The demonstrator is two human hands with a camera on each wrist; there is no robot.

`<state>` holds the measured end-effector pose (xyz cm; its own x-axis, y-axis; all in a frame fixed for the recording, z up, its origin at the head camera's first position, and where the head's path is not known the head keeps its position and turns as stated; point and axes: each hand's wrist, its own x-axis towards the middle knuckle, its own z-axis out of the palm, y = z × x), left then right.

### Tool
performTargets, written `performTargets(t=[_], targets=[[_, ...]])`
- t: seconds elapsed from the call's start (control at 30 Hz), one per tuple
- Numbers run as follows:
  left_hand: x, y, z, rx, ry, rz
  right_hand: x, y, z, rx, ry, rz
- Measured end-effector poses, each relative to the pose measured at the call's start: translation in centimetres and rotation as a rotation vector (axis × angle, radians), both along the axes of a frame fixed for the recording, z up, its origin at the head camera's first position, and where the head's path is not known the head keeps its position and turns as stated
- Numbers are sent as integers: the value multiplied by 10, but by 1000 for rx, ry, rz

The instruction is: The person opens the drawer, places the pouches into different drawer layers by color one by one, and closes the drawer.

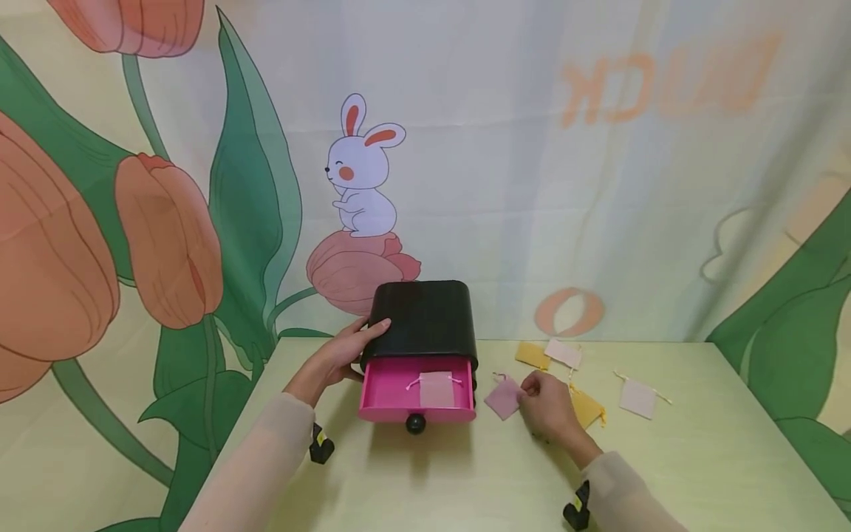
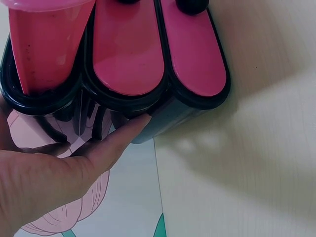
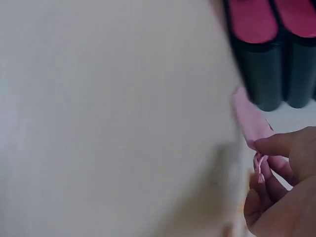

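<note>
Behind the pale green worktop (image 1: 698, 458) hangs a printed cloth with tulips and a cartoon rabbit (image 1: 362, 174). At the back edge of the worktop stands a small black drawer chest (image 1: 425, 314) with pink drawers; its top drawer (image 1: 417, 391) is pulled out, and one pale pink pouch (image 1: 436, 389) already lies flat inside it.

The left hand (image 1: 346, 353) rests against the left side of the chest, fingers (image 2: 116, 140) straight and pressed along the black casing, probably to brace the light chest so it does not slide while the drawer stands open.

The right hand (image 1: 548, 410) is on the worktop just right of the open drawer. Its thumb and fingers (image 3: 276, 145) are closed in a pinch on the near edge of a second pink pouch (image 1: 503, 399), at the end where the drawstring shows. That pouch lies between the hand and the drawer front, close to both, with most of its cloth sticking out leftward from the fingers.

Further right, apart from the hand, lie more pouches: a yellow one (image 1: 532, 355) and a white one (image 1: 564, 353) near the back, another yellow one (image 1: 588, 408) partly hidden behind the right hand, and a white one (image 1: 638, 397) off by itself.
</note>
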<state>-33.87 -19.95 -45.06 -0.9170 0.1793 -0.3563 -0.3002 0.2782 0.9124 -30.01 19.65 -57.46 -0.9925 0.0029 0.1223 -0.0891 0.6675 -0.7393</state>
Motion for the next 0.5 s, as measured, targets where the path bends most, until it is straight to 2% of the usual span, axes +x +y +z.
performTargets(t=[0.17, 0.3, 0.43, 0.5], targets=[[-1, -1, -1, 8, 3, 3, -2, 9, 40, -29, 119, 63], [-1, -1, -2, 7, 4, -6, 1, 13, 85, -36, 216, 118], [-1, 0, -2, 1, 10, -13, 8, 7, 126, -73, 252, 167], [0, 0, -2, 2, 9, -12, 10, -2, 142, -88, 265, 191]])
